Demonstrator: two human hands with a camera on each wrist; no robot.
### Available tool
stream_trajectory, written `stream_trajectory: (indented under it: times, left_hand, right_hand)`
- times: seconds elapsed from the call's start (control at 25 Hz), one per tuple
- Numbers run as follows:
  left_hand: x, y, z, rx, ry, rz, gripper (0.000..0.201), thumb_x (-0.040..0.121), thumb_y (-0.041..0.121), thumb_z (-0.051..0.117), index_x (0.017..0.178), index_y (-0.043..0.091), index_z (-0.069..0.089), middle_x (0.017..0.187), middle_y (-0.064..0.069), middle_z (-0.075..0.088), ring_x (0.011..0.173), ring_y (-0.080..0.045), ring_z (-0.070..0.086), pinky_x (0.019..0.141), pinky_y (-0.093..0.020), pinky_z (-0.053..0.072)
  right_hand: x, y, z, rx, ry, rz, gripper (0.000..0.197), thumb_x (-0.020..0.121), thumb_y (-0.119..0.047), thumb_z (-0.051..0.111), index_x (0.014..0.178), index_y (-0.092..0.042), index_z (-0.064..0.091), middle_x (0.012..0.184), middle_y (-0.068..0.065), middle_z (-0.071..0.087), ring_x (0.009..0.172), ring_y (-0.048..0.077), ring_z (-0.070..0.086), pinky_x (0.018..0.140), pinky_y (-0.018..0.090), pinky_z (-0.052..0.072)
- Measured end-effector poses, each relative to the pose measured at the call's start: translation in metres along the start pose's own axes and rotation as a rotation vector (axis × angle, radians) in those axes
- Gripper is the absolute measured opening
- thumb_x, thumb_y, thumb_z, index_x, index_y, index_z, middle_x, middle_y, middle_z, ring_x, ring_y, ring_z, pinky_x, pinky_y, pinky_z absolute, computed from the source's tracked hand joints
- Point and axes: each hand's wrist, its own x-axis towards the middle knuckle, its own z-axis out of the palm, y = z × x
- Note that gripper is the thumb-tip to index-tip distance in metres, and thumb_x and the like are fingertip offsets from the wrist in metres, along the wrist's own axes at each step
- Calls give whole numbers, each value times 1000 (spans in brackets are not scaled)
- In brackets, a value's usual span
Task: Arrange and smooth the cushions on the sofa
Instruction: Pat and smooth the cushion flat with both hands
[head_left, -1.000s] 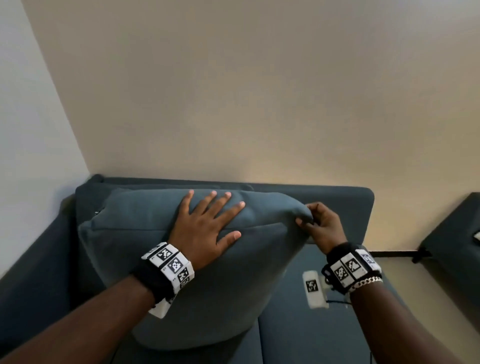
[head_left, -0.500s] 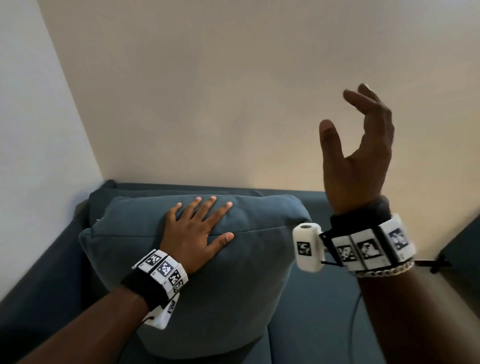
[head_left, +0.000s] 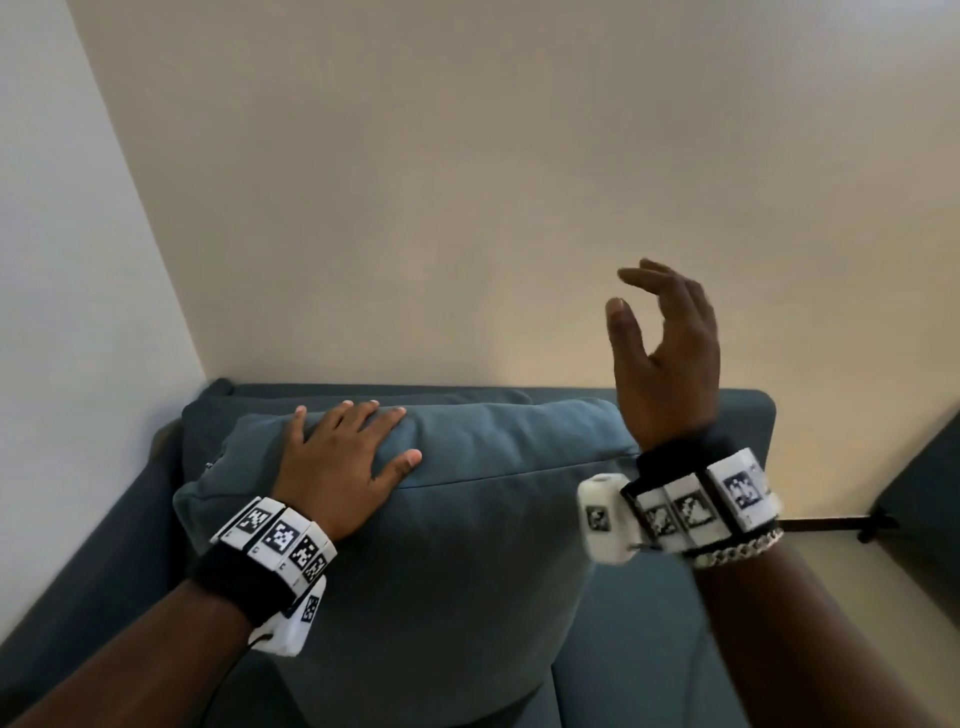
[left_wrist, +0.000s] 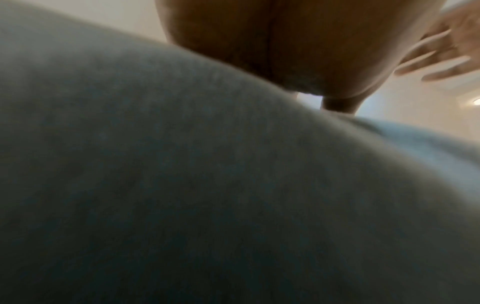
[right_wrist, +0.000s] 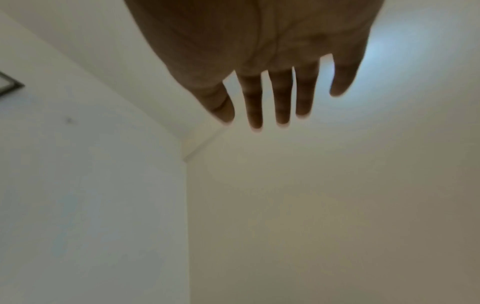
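A plump blue-grey cushion (head_left: 467, 561) stands upright on the blue sofa (head_left: 649, 649), leaning against its backrest near the room's corner. My left hand (head_left: 343, 457) lies flat on the cushion's top left with fingers spread, pressing the fabric. In the left wrist view the cushion (left_wrist: 207, 195) fills the frame under the palm of my left hand (left_wrist: 298, 51). My right hand (head_left: 665, 353) hovers in the air above the cushion's right top corner, fingers relaxed and holding nothing. The right wrist view shows my right hand (right_wrist: 272, 82) with straight fingers against bare wall.
The sofa sits in a corner between a white wall (head_left: 78, 312) on the left and a beige wall (head_left: 519, 182) behind. A second dark seat (head_left: 919, 499) stands at the right edge, across a gap of floor. A picture frame corner (right_wrist: 10, 84) shows in the right wrist view.
My right hand let go of the cushion's right corner and rose into the air, and has since dropped a little. My left hand slid slightly left along the cushion's top.
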Motion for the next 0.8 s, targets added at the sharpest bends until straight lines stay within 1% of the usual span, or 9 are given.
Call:
stream_trajectory:
  times: [0.04,0.16,0.2,0.28,0.48,0.52,0.6,0.68,0.8]
  left_hand:
    - [-2,-1,2,-6,16,-5,75,90,81,12,150,46,40,156,10,46,148,-17,38,121,-59,17]
    - [-5,-1,4,-52,-13,47,76,88,81,17,148,44,45,154,10,49,144,-17,44,115,-48,30]
    - [-8,0,4,-55,-31,76,77,86,80,19,148,43,46,154,9,50,143,-17,45,114,-45,33]
    - [-12,4,1,-43,30,103,72,89,76,26,146,39,51,152,6,54,139,-19,50,110,-44,38]
    - [-20,1,2,-70,94,103,65,94,73,31,146,39,51,149,7,54,138,-19,50,111,-46,38]
    - [-21,0,3,-71,95,98,65,95,72,31,146,38,50,150,7,54,139,-20,49,111,-45,38]
    - [-22,-1,4,-88,80,108,63,95,70,34,145,37,52,149,6,55,140,-20,49,115,-45,35]
    - [-28,1,6,-65,54,131,65,94,69,32,146,37,51,151,6,54,143,-19,46,120,-46,29]
    - [-29,-1,-3,6,91,56,64,95,70,31,150,40,43,154,10,49,147,-17,41,120,-55,25]
  right_hand:
    - [-21,-3,10,-123,-54,-37,44,103,-45,41,138,-24,59,148,0,53,139,19,46,115,34,33]
    - [-118,19,57,-690,-997,-92,71,97,-65,2,155,-37,32,166,-5,31,156,23,19,126,46,11]
    - [-116,23,60,-749,-1132,-85,68,98,-64,5,155,-37,33,165,-3,33,155,26,21,127,49,12]
    - [-68,15,49,-575,-977,24,48,104,-49,32,144,-32,52,154,3,50,145,31,41,122,50,28]
    - [-15,-49,7,-31,83,-79,37,102,-30,48,132,-16,64,143,1,57,135,27,50,112,42,39]
    - [-40,-48,18,-157,3,-93,44,103,-35,39,138,-18,60,148,1,52,140,28,46,116,43,35]
    - [-115,-25,57,-583,-718,-72,69,97,-54,8,153,-32,41,163,-4,37,151,24,32,124,48,19]
    - [-124,-4,69,-669,-1047,-22,68,97,-59,6,153,-38,37,162,-6,40,149,23,36,124,48,19]
    - [-45,-10,43,-184,-525,124,38,103,-39,47,135,-28,64,139,0,64,129,26,58,111,41,42]
